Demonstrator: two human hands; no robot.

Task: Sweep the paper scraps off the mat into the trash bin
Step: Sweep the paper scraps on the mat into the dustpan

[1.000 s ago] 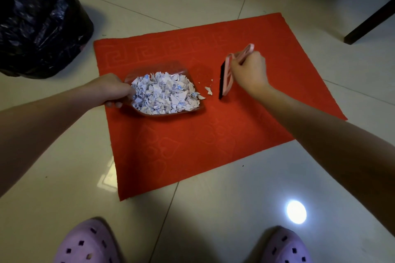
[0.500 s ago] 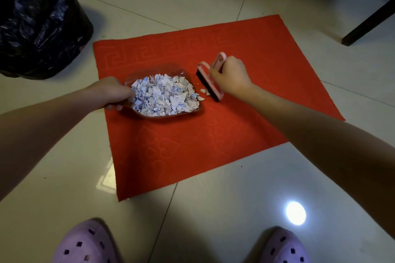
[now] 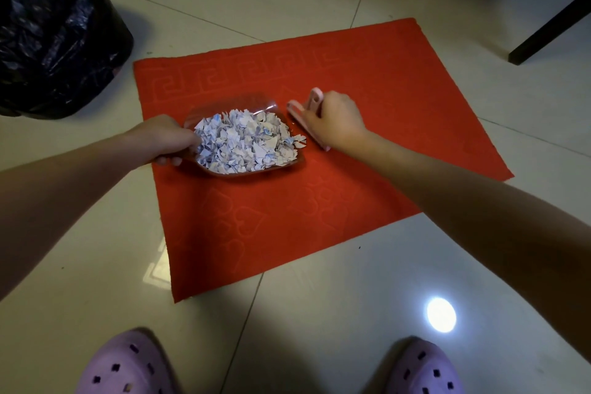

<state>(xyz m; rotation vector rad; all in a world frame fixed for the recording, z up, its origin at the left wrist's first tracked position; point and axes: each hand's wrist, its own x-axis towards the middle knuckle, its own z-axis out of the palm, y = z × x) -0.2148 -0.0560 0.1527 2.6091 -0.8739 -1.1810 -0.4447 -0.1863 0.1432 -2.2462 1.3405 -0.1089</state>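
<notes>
Left grip (image 3: 166,137), right grip (image 3: 335,123) curled; arms outstretched.

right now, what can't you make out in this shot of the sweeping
Head view only:
- Trash bin: cut off by top and left edges, opening out of frame.
- Handle of the dustpan: hidden inside the left hand.
- Bristles of the brush: hidden under its pink back and the right hand.
- Print on the paper scraps: too small to read.
</notes>
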